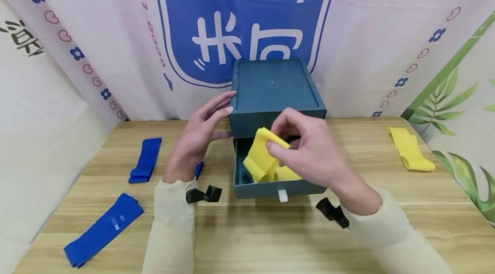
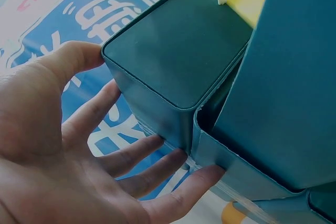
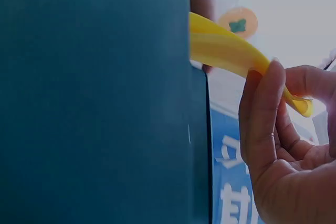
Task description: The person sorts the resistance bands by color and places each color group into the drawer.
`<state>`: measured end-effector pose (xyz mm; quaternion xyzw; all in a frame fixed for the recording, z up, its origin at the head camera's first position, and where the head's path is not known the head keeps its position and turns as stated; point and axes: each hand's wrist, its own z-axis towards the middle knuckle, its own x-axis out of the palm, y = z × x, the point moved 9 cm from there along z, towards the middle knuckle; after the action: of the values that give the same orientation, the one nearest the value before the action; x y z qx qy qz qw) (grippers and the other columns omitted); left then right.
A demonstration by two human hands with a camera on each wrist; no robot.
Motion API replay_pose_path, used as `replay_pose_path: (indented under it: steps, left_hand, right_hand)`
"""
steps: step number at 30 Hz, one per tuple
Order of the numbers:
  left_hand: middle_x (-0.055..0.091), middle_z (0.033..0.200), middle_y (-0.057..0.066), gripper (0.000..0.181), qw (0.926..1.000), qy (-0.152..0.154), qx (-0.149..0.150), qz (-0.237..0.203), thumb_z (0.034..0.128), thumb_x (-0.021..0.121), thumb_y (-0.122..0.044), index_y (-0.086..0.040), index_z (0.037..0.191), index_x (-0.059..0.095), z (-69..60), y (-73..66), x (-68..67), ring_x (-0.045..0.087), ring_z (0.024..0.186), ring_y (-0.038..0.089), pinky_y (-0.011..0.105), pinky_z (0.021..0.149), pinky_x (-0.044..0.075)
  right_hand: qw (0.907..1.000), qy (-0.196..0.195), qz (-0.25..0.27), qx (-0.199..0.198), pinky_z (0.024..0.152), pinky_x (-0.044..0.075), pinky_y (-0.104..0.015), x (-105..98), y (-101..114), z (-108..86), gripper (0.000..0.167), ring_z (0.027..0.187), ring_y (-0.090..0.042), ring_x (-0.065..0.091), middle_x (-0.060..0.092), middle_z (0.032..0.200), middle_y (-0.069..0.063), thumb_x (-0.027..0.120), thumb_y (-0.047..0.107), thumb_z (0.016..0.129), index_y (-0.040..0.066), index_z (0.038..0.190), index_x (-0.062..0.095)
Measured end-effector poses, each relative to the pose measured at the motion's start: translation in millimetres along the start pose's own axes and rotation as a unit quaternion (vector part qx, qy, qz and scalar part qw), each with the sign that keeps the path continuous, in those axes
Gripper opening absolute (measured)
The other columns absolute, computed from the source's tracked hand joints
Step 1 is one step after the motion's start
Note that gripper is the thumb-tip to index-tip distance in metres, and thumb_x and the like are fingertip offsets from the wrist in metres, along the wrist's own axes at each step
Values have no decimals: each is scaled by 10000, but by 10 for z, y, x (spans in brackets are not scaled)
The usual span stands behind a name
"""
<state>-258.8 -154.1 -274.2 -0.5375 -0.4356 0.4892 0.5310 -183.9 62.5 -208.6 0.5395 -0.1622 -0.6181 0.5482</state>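
Observation:
A dark teal two-tier drawer box (image 1: 276,85) stands at the back of the table, its lower drawer (image 1: 255,191) pulled out. My right hand (image 1: 309,149) pinches a folded yellow band (image 1: 261,156) between thumb and fingers above that drawer; more yellow material (image 1: 287,173) lies inside. In the right wrist view the right hand (image 3: 289,145) grips the yellow band (image 3: 226,51) at one end. My left hand (image 1: 201,132) rests on the box's left side with spread fingers; the left wrist view shows the left hand (image 2: 105,145) with fingertips against the teal box (image 2: 173,51).
Blue bands lie on the left of the table, one (image 1: 146,160) farther back and one (image 1: 103,230) nearer; another blue piece (image 1: 199,169) shows partly behind the left wrist. A yellow band (image 1: 410,149) lies at the right. A printed curtain (image 1: 367,50) hangs behind the box.

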Motion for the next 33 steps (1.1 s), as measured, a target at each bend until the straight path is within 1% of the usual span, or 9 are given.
replay_pose_path:
  steps: [5, 8, 13, 19, 25, 27, 29, 31, 33]
  left_hand:
    - [456, 1690, -119, 468, 10000, -34, 16, 21, 1109, 592, -344, -349, 1575, 551, 1, -5, 11, 456, 1492, 242, 604, 1098, 559]
    - [455, 1691, -117, 467, 10000, -49, 23, 7, 1107, 595, -347, -349, 1573, 555, -3, -7, 11, 452, 1493, 240, 611, 1102, 555]
    - [436, 1706, -104, 472, 10000, -22, 11, -11, 1109, 593, -345, -351, 1579, 548, -5, -4, 7, 442, 1510, 248, 633, 1116, 536]
    - [442, 1701, -99, 466, 10000, -22, 47, -4, 1111, 594, -338, -348, 1576, 552, 6, 0, 11, 453, 1502, 247, 633, 1113, 538]
    - [447, 1701, -91, 470, 10000, -44, 52, -13, 1111, 592, -345, -343, 1579, 550, 8, 0, 4, 450, 1509, 252, 635, 1120, 533]
    - [452, 1698, -90, 470, 10000, -51, 52, -25, 1110, 593, -346, -341, 1578, 550, 8, 0, 1, 456, 1506, 250, 635, 1119, 533]
    - [458, 1693, -94, 468, 10000, -62, 48, -31, 1108, 596, -348, -342, 1574, 555, 8, 0, -1, 464, 1499, 245, 631, 1115, 537]
    - [456, 1692, -98, 467, 10000, -57, 31, -21, 1108, 598, -348, -349, 1573, 555, 7, 2, 3, 471, 1493, 244, 627, 1111, 542]
    - [447, 1698, -99, 469, 10000, -40, 15, -4, 1109, 598, -349, -353, 1576, 551, 5, 5, 9, 469, 1495, 249, 629, 1111, 542]
  right_hand:
    - [9995, 261, -17, 184, 654, 658, -295, 162, -93, 33, 125, 830, -191, 727, 740, 1026, -88, 721, 56, 957, 90, 1051, 645]
    - [9980, 211, -364, 473, 672, 657, -278, 152, -232, 36, 129, 814, -182, 727, 747, 1033, -105, 703, 58, 961, 82, 1065, 630]
    - [9898, 81, -1134, 856, 738, 660, -307, 71, -498, -1, 155, 804, -184, 703, 753, 1012, -110, 705, 64, 941, 73, 1070, 619]
    - [9810, 73, -1702, 933, 756, 667, -363, 11, -666, -67, 196, 792, -192, 705, 756, 976, -122, 744, 61, 917, 63, 1072, 623]
    - [9739, -85, -2106, 842, 782, 663, -400, -99, -687, -129, 167, 828, -209, 727, 770, 976, -106, 786, 100, 928, 59, 1053, 683]
    - [9731, -275, -2177, 706, 759, 655, -377, -182, -660, -167, 147, 845, -214, 736, 773, 973, -94, 796, 114, 935, 66, 1036, 701]
    - [9738, -607, -2138, 473, 717, 637, -303, -310, -635, -219, 126, 832, -194, 734, 774, 948, -82, 807, 113, 936, 75, 1011, 713]
    - [9736, -1050, -2005, 296, 671, 597, -217, -499, -654, -295, 97, 813, -142, 713, 774, 919, -70, 809, 100, 932, 80, 984, 729]
    - [9692, -1549, -1899, 223, 636, 560, -146, -750, -742, -387, 78, 784, -66, 684, 772, 889, -46, 811, 99, 933, 74, 965, 744]
